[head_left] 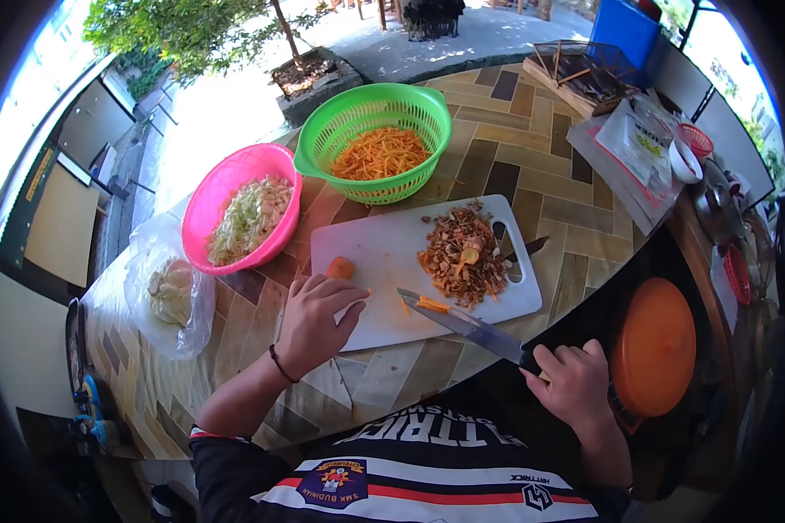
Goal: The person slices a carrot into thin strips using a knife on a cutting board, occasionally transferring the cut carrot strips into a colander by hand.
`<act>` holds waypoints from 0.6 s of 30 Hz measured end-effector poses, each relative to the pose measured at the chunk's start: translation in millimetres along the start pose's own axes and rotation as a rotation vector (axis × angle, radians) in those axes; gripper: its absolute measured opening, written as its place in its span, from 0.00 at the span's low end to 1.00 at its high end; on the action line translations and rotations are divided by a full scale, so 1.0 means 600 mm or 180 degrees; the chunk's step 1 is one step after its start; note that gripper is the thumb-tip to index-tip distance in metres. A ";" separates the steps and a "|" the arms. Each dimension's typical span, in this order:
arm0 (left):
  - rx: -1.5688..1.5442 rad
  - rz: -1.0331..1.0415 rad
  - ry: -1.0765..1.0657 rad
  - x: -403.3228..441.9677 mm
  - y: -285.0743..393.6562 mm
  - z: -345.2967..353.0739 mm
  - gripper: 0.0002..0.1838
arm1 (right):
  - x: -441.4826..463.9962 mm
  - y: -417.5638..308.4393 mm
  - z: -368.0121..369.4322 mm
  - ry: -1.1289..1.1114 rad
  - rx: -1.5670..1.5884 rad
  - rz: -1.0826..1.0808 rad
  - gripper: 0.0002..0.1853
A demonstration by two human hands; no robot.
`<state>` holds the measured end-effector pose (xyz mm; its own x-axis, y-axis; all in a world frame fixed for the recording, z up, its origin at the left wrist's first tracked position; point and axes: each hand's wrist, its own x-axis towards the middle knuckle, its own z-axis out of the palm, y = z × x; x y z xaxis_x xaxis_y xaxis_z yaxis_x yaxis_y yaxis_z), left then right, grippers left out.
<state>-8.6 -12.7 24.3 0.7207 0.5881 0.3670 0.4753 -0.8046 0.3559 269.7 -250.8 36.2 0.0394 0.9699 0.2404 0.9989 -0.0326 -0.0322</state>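
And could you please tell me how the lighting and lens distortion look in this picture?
In the head view, the ground beyond the pink basket is blown out to white; head view too: fisheye bending and black corners, though the knife looks fairly crisp.

Bare surface on the white cutting board, at the frame's centre, left a hand a passage between the carrot piece and the heap of brown shreds. The left hand covered the lower-left approach; the knife, slanting over the board's lower edge, barred the lower-middle one. A green basket and pink basket walled off the upper left. Tabletop stretched open right of the green basket.
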 end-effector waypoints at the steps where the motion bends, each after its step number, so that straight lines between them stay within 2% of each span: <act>1: -0.0126 -0.0018 0.0030 0.003 0.008 -0.002 0.07 | 0.004 0.010 0.003 0.0017 -0.0034 -0.0127 0.18; 4: -0.0470 -0.0028 0.0067 0.017 0.031 -0.001 0.09 | 0.021 0.033 0.012 0.0071 -0.0134 -0.0497 0.20; 7: -0.0773 0.0017 -0.0172 0.028 0.031 0.007 0.09 | 0.040 0.048 0.019 0.0159 -0.0236 -0.0790 0.22; 11: -0.1291 -0.0036 -0.0896 0.033 0.023 0.014 0.08 | 0.060 0.060 0.027 0.0287 -0.0276 -0.1025 0.24; 15: -0.1543 -0.0215 -0.1228 0.033 0.012 0.012 0.07 | 0.072 0.070 0.036 0.0331 -0.0335 -0.1144 0.26; 18: -0.1636 -0.0323 -0.1227 0.031 0.006 0.018 0.06 | 0.083 0.076 0.040 0.0385 -0.0369 -0.1264 0.18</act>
<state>12.1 -5.7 23.1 0.8598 0.5105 0.0094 0.3173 -0.5487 0.7735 316.7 -198.3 23.2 -0.3532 0.8775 0.3243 0.9328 0.3041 0.1933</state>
